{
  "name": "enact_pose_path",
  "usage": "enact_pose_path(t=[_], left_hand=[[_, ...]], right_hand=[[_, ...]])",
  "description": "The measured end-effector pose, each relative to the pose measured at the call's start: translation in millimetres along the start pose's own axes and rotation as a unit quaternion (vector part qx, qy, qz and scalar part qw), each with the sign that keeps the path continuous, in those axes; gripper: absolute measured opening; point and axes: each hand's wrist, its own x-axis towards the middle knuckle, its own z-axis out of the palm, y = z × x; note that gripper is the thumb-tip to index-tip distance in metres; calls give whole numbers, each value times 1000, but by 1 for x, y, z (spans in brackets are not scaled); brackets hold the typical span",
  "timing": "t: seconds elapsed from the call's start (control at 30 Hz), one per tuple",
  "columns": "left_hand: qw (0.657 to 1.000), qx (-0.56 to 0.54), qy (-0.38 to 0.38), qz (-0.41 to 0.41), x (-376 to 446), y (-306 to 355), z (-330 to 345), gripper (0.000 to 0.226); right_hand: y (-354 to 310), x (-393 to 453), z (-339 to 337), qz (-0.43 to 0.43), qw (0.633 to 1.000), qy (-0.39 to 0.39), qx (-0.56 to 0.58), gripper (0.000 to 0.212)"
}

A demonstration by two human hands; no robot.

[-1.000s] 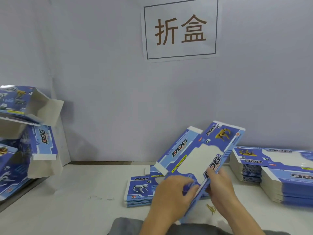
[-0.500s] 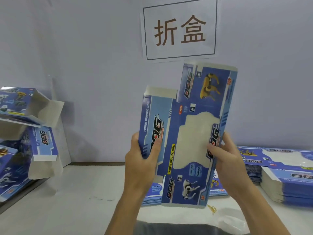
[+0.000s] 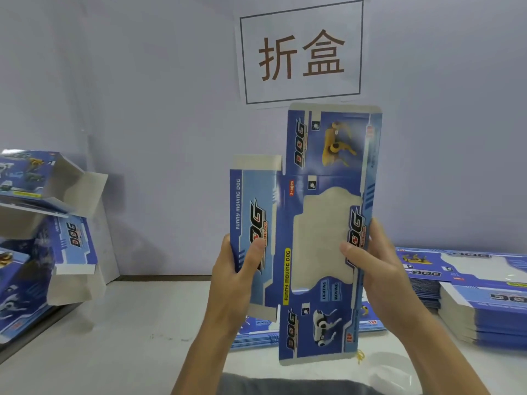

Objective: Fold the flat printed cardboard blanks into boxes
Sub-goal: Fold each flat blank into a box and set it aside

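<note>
I hold one flat blue printed cardboard blank upright in front of me, its printed side toward me, with a clear window in its middle. My left hand grips its left panel, thumb on the printed face and fingers behind. My right hand grips the right edge, thumb across the "DOG" logo. The blank is still flat, with flaps sticking out at top and bottom. A low stack of flat blanks lies on the table just behind it.
A taller pile of flat blanks sits at the right on the white table. Folded boxes are heaped at the left against the wall. A paper sign hangs on the wall. A small yellow rubber band lies near the front.
Both hands lifted the blank off the table stack and turned it upright to face me. In the last half second it has barely moved.
</note>
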Motion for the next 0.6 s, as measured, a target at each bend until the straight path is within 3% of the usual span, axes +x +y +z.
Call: enact_pose_path(t=[0.33, 0.43, 0.6], left_hand=[[983, -32, -167, -66, -13, 7, 19, 57], [988, -11, -147, -54, -12, 8, 21, 62], [996, -4, -81, -27, -6, 8, 16, 61]], right_hand=[[11, -4, 17, 43, 998, -40, 22, 55], [11, -3, 18, 47, 998, -24, 37, 59], [17, -1, 15, 49, 998, 3, 42, 50]])
